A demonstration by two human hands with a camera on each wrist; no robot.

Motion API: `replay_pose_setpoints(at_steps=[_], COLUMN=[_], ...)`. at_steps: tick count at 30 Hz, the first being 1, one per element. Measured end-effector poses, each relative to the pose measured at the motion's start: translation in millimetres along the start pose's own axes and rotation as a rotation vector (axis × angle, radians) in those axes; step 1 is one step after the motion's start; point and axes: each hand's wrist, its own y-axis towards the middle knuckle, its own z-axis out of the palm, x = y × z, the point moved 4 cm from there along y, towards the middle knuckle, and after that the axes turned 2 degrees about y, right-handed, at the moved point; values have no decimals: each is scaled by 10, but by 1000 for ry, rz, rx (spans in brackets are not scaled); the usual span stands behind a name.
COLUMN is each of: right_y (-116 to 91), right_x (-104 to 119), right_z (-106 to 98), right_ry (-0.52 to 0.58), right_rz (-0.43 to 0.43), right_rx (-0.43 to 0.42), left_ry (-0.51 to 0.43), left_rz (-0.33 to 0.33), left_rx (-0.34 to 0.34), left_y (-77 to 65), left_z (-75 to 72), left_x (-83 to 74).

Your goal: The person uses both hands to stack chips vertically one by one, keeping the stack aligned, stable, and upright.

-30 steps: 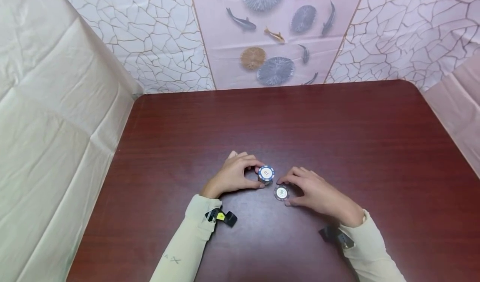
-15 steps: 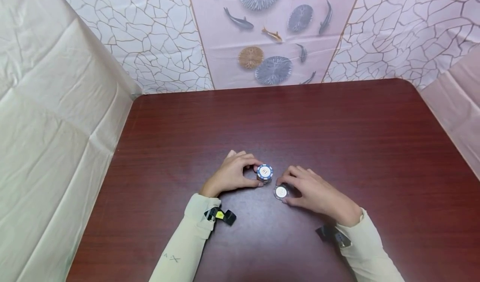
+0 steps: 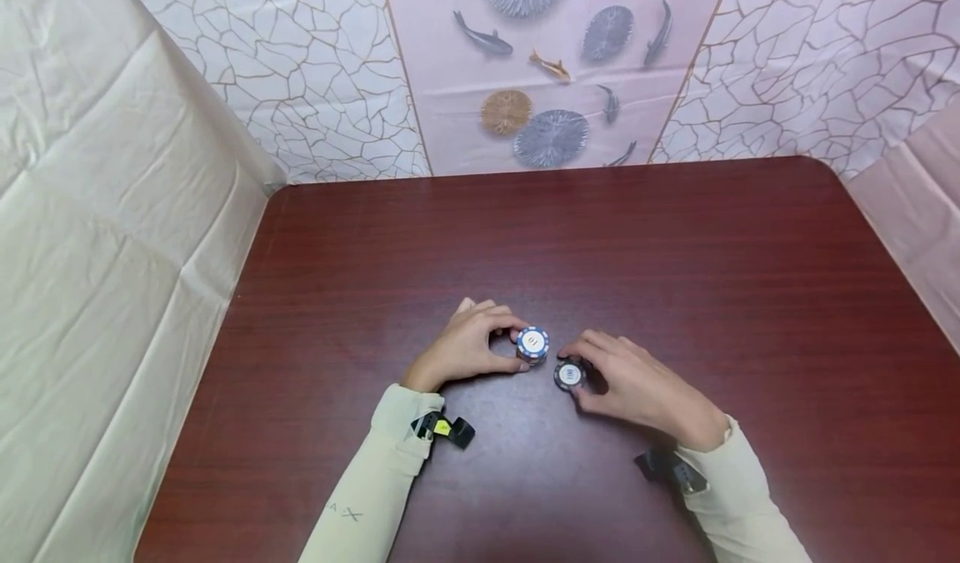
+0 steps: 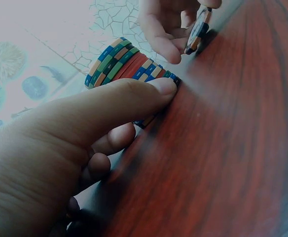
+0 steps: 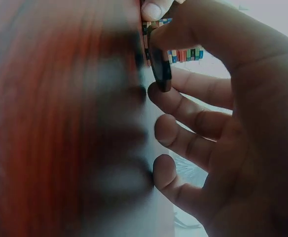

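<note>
A stack of several poker chips (image 3: 532, 345) stands upright on the table, with a blue-and-white chip marked 10 on top. My left hand (image 3: 468, 348) grips its lower part between thumb and fingers. In the left wrist view, green, red and blue edges of the stack (image 4: 119, 61) show beyond the thumb. To the right, my right hand (image 3: 626, 380) pinches one dark poker chip (image 3: 570, 375) with a white centre marked 100. This dark chip (image 4: 200, 32) is tilted in the left wrist view, apart from the stack. The right wrist view shows the dark chip (image 5: 162, 69) between thumb and fingers.
Both hands work over a reddish-brown wooden table (image 3: 375, 246). Patterned cloth (image 3: 555, 63) hangs behind its far edge, and a pale cloth (image 3: 112, 255) hangs along the left side. A small black device (image 3: 442, 428) is strapped to the left sleeve.
The dark chip, still in my right hand, has shifted slightly away from me. Its face looked washed out by glare half a second ago and reads clearly now. The left hand stays at the stack.
</note>
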Motion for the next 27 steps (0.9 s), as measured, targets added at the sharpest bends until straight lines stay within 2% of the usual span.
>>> replay_pose_setpoints(at_steps=[17, 27], right_y=[59, 126], right_x=[29, 143], right_z=[-122, -203], right_ry=[141, 132], right_rz=[-24, -64], right_rx=[-20, -94], left_ry=[0, 10], left_rz=[5, 11], left_rx=[-6, 4], left_y=[-2, -3], left_z=[-8, -12], left_x=[14, 6])
